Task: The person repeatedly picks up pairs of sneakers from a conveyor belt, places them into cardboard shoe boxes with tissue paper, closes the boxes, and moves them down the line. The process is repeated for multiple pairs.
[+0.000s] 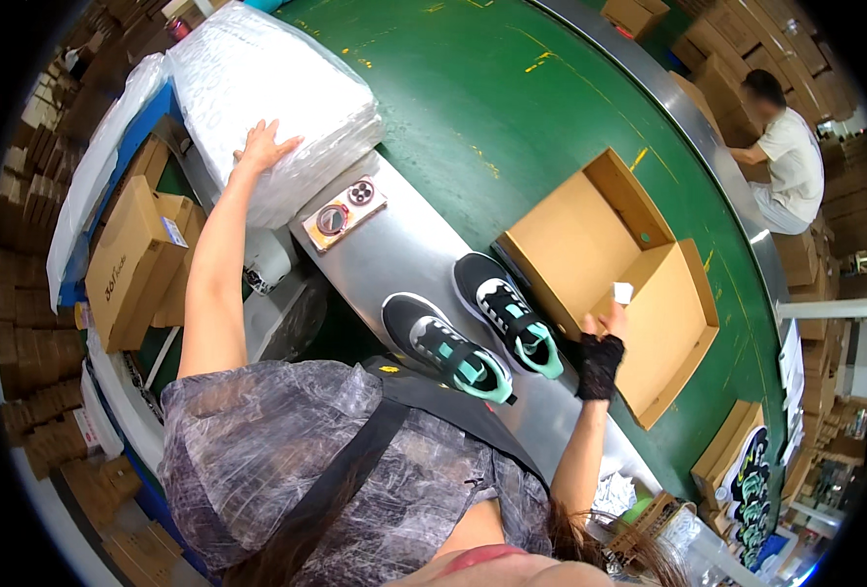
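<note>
My left hand (265, 149) lies with its fingers spread on top of a thick stack of white wrapping sheets (296, 73). In a black fingerless glove, my right hand (603, 347) pinches a small white packet (622, 293) over an open brown shoebox (600, 210). The inside of the box that shows is bare cardboard, and its lid is folded back toward the right. Left of the box, a pair of black, white and mint sneakers, one (440, 342) nearer me and the other (504, 308) beside the box, rests on the metal edge.
A phone in a decorated case (343, 213) lies on the metal ledge (414, 220). Green conveyor belt (453, 88) runs beyond it. Brown cartons (135, 264) stand at left. More shoes (750, 489) sit at lower right. Across the belt sits a person in white (794, 161).
</note>
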Demonstrator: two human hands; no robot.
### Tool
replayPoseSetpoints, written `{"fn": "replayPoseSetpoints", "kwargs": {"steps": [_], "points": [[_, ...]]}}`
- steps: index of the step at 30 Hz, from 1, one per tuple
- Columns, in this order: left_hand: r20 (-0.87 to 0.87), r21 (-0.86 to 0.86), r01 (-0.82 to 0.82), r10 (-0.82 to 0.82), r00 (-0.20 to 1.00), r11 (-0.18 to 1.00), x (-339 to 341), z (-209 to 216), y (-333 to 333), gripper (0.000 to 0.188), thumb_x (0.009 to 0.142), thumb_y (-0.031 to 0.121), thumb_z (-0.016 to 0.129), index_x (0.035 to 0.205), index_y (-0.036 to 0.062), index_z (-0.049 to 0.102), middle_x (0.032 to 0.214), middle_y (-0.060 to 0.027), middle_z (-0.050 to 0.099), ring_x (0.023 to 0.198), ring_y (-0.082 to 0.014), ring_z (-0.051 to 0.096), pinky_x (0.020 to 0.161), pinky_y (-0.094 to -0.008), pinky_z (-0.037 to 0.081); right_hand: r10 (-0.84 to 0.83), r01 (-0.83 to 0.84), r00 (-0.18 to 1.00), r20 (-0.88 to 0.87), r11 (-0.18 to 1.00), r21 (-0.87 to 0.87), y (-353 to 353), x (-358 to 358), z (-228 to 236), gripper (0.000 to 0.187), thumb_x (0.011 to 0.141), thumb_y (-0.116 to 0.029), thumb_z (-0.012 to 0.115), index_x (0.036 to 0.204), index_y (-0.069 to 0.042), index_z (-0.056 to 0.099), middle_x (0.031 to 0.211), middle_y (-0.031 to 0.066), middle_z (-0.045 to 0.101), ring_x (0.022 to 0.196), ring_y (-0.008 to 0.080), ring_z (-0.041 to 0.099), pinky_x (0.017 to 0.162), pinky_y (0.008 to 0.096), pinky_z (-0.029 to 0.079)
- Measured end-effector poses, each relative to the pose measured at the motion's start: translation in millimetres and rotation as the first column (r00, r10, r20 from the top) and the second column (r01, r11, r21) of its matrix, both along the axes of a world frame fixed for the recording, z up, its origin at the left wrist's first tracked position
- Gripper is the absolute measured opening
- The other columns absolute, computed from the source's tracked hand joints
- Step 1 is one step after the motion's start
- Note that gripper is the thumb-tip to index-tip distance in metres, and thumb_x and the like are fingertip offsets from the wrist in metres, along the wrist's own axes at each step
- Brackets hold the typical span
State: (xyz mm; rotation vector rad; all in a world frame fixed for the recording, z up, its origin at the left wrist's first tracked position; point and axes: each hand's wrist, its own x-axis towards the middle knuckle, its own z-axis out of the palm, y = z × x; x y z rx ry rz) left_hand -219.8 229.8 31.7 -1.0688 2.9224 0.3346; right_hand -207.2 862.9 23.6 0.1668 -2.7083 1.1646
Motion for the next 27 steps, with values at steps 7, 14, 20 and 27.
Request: {"fn": "replayPoseSetpoints", "kwargs": {"steps": [7,14,20,27], "points": [[-0.004,-0.001,-0.072,0.072,0.997,0.997,-15,16,1,0.069,0.073,0.061,0.052,0.129,0.0225,0.041,0.142,-0.0115,0.023,0.130,-0.0358,0.016,0.094,-0.0648,0.015,-0.007,-0.203,0.891,0.454,0.888,0.412,-56,-23,-25,0.044,0.081,-0.031,0.052,0.120,-0.012,0.046,0.113,0.0185,0.054,0.109,0.0308,0.049,0.093,0.0404,0.033],[-0.212,0.012,0.015,-0.012,0.977,1.000,-26,23,-32,0.036,0.084,0.042,0.047,0.098,0.0141,0.065,0.106,-0.0139,0.059,0.096,-0.0273,0.057,0.083,-0.0491,0.036,0.015,-0.223,0.884,0.466,0.892,0.394,-52,-20,-24,0.039,0.082,-0.029,0.050,0.118,-0.012,0.049,0.110,0.0184,0.055,0.105,0.0322,0.051,0.089,0.0402,0.039],[-0.764,-0.324,0.180,-0.369,0.529,0.929,-17,156,75,0.022,0.088,0.019,0.049,0.080,0.0015,0.058,0.056,-0.0091,0.054,0.050,-0.0201,0.052,0.049,-0.0287,0.042,0.089,-0.291,0.847,0.524,0.903,0.317,-62,-25,-7,0.046,0.081,-0.034,0.052,0.118,-0.006,0.047,0.110,0.0196,0.055,0.105,0.0332,0.050,0.090,0.0403,0.036],[-0.710,0.484,0.796,-0.370,0.600,0.362,-35,179,313,0.020,0.091,0.015,0.041,0.104,-0.0003,0.046,0.069,-0.0051,0.051,0.053,-0.0110,0.054,0.048,-0.0241,0.045,0.428,-0.407,0.902,-0.058,0.797,-0.447,-113,-16,93,0.088,0.066,-0.031,0.074,0.133,-0.005,0.024,0.130,0.0196,0.036,0.123,0.0312,0.033,0.097,0.0404,0.033]]}}
